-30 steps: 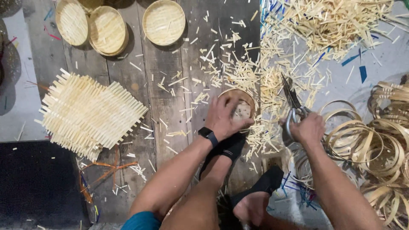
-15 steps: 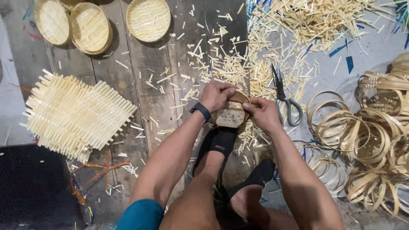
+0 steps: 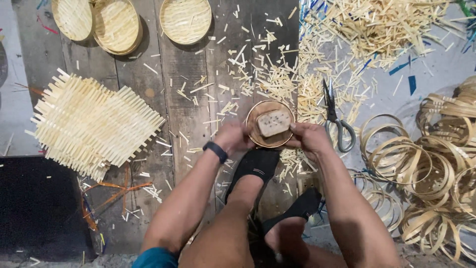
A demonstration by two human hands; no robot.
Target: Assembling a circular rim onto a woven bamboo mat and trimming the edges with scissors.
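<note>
Two black-socked feet: one just below the small round bamboo basket, toe touching its near rim; the other further down, near the bottom edge. Left hand gripping the basket's left rim, fingers curled tight together on the edge, black wristband on that wrist. Right hand gripping the basket's right rim, fingers curled and pressed on it; thumbs partly hidden. One basket held, standing on the plank floor between both hands, one small tan block lying inside it. One pair of scissors just right of the basket, flat on the floor, blades shut, pointing away. One square woven bamboo mat well left of the basket, loose strip ends sticking out all round. Heap of bamboo hoops well right of the basket, too many overlapping to count. Short bamboo offcuts scattered just beyond the basket, thicker pile far right beyond it. Three finished round woven trays far beyond the basket at top edge: one, second overlapping it, third apart.
</note>
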